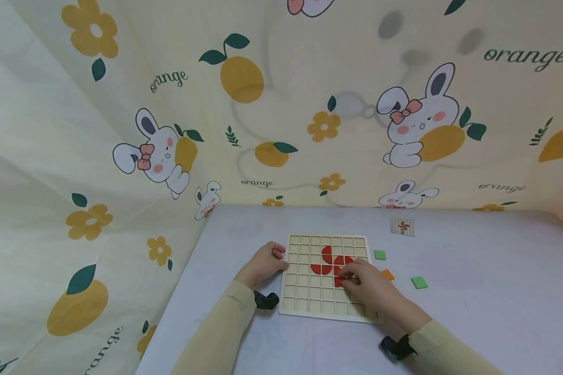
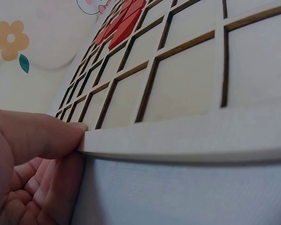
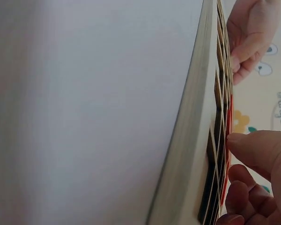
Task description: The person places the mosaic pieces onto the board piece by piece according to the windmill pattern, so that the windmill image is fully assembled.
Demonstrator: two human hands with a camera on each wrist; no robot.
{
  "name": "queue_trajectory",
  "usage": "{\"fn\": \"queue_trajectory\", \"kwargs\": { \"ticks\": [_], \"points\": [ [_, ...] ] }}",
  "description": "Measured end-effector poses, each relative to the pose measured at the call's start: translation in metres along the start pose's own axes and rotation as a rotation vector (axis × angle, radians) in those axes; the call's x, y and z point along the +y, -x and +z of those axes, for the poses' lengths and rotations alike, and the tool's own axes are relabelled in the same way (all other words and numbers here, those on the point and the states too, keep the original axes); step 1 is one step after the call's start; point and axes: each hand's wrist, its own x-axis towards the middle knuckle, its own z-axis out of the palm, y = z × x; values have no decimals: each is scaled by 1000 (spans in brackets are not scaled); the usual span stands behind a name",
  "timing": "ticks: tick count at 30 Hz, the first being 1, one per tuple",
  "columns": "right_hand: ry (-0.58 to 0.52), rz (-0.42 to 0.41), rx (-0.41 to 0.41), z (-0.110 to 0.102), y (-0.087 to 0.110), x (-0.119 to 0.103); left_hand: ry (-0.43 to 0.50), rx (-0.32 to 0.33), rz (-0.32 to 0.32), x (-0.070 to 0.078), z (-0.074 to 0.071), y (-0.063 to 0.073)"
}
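Observation:
A pale wooden grid board (image 1: 305, 294) lies on the table, with several red curved tiles (image 1: 321, 269) set in its middle squares in a pinwheel-like layout. My left hand (image 1: 265, 263) grips the board's left edge. In the left wrist view, the thumb (image 2: 61, 136) rests at the rim with curled fingers below it. Over the board's right half, my right hand (image 1: 368, 281) pinches a red tile (image 1: 339, 282) in the lower part of the pattern. The right wrist view has the thumb (image 3: 253, 145) against the red, fingers curled beneath; the tile itself is mostly hidden.
Right of the board lie a green tile (image 1: 380, 254), an orange tile (image 1: 387, 274) partly behind my right hand, and another green tile (image 1: 419, 282). A small card (image 1: 402, 227) with a red pinwheel picture lies farther back. A printed curtain (image 1: 281, 125) hangs behind the table.

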Motion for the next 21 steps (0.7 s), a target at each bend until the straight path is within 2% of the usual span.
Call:
{"fn": "queue_trajectory", "kwargs": {
  "ticks": [13,21],
  "points": [
    [3,-5,17,1,-4,5,-3,-4,-3,3,-2,1],
    [0,25,24,-5,-1,7,-3,-4,-3,3,-1,2]
  ]
}}
